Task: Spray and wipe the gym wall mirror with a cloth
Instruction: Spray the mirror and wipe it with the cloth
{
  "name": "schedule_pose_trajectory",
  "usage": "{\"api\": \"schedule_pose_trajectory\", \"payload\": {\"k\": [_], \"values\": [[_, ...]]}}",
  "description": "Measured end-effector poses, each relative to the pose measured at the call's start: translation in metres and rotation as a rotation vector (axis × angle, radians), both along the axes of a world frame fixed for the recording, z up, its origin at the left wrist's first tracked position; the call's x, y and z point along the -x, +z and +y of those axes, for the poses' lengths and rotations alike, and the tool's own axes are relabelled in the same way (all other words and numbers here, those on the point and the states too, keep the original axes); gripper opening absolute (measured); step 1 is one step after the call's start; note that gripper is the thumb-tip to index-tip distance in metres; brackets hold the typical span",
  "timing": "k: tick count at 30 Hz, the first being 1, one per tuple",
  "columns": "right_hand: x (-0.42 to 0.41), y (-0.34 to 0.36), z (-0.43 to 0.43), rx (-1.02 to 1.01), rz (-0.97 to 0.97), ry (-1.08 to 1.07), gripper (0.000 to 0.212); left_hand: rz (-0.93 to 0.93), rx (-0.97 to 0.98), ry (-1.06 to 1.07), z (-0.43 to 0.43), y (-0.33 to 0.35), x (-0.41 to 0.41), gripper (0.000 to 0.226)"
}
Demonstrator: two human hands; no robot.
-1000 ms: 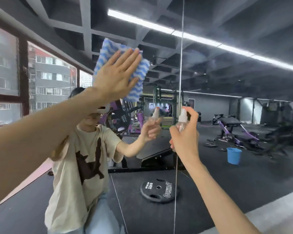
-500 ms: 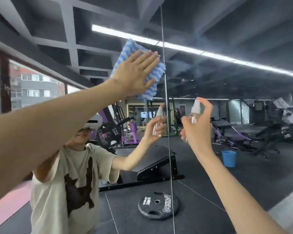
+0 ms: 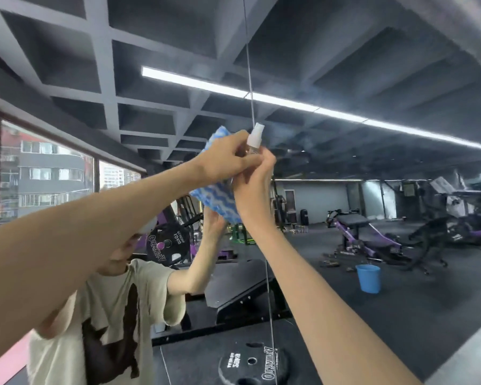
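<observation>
Both hands are up high and meeting right at the glass. The left hand [image 3: 225, 160] has its fingers curled over the cloth [image 3: 220, 196], bunching it against the palm, with the fingertips reaching across to the spray bottle [image 3: 254, 138]. The right hand [image 3: 252, 187] comes in from below and wraps round the bottle's body, with the white nozzle poking out on top. All of it sits by the vertical seam of the mirror [image 3: 345, 79], up in its higher part.

As for progress, I'd call it mid-job. No wet streaks read clearly on the glass, so how much has been wiped is hard to judge, and the broad right-hand panel looks still to do.

The cloth is soft and nubbly, with wavy blue-and-white bands. The bottle is small, clear plastic with a white pump head, and the mirror is flat, hard and glossy.
</observation>
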State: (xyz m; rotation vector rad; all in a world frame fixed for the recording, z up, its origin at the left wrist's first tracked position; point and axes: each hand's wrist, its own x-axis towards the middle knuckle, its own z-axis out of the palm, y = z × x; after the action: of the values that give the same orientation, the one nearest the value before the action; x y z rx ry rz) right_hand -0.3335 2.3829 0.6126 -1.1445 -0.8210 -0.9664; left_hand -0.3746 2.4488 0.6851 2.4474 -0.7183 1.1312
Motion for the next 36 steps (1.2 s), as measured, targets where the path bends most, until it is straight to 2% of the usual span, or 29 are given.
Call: {"api": "schedule_pose_trajectory", "payload": {"k": [2,4,6,9,13,14,15,17,19,20,22,23,24,25,28,29,30,31,34,35,36], "values": [[-0.005,-0.004,0.006,0.052,-0.014,-0.027,0.044,-0.127,0.131,-0.066,0.000,0.006,0.009,0.027],[-0.019,0.000,0.006,0.158,-0.041,-0.313,0.052,-0.212,0.295,-0.139,0.001,0.020,0.021,0.033],[-0.038,0.018,0.004,0.204,-0.096,-0.613,0.050,-0.248,0.302,-0.093,0.003,0.035,0.026,0.035],[-0.060,0.068,-0.006,0.215,-0.085,-0.735,0.040,-0.264,0.237,-0.012,0.008,0.047,0.028,0.037],[-0.071,0.125,-0.031,0.021,0.336,-0.632,0.048,-0.211,0.162,0.063,0.007,0.049,0.024,0.038],[-0.067,0.124,-0.025,0.018,0.357,-0.609,0.049,-0.198,0.172,0.046,0.009,0.050,0.024,0.038],[-0.061,0.115,-0.013,0.084,0.287,-0.643,0.050,-0.191,0.198,0.012,0.011,0.051,0.024,0.039],[-0.051,0.081,0.007,0.347,0.020,-0.783,0.053,-0.174,0.252,-0.042,0.016,0.051,0.024,0.038],[-0.066,0.065,-0.015,0.488,-0.060,-0.841,0.052,-0.176,0.259,-0.035,0.019,0.050,0.024,0.038],[-0.077,0.068,-0.035,0.445,0.029,-0.831,0.050,-0.187,0.244,-0.024,0.020,0.049,0.025,0.038],[-0.096,0.077,-0.077,0.246,0.366,-0.717,0.050,-0.190,0.241,0.003,0.024,0.042,0.026,0.039],[-0.096,0.073,-0.083,0.182,0.475,-0.675,0.050,-0.179,0.241,0.005,0.027,0.039,0.026,0.040],[-0.087,0.064,-0.073,0.187,0.480,-0.666,0.050,-0.161,0.246,0.005,0.029,0.036,0.025,0.041],[-0.071,0.049,-0.051,0.263,0.380,-0.693,0.050,-0.138,0.256,0.011,0.031,0.032,0.026,0.043],[-0.026,-0.019,0.020,0.622,-0.134,-0.700,0.048,-0.111,0.287,0.049,0.033,0.022,0.032,0.046],[-0.026,-0.031,0.023,0.672,-0.241,-0.712,0.047,-0.114,0.294,0.067,0.035,0.020,0.038,0.044],[-0.036,-0.030,0.014,0.643,-0.268,-0.699,0.047,-0.122,0.291,0.086,0.037,0.016,0.045,0.042],[-0.050,-0.020,-0.001,0.571,-0.207,-0.701,0.047,-0.132,0.275,0.101,0.039,0.016,0.052,0.042],[-0.060,-0.011,-0.027,0.338,0.301,-0.637,0.050,-0.118,0.212,0.176,0.054,0.001,0.077,0.035],[-0.048,-0.023,-0.015,0.336,0.361,-0.609,0.050,-0.107,0.207,0.206,0.060,-0.005,0.083,0.033],[-0.028,-0.042,0.006,0.386,0.282,-0.624,0.050,-0.095,0.217,0.228,0.066,-0.012,0.089,0.033]]}}
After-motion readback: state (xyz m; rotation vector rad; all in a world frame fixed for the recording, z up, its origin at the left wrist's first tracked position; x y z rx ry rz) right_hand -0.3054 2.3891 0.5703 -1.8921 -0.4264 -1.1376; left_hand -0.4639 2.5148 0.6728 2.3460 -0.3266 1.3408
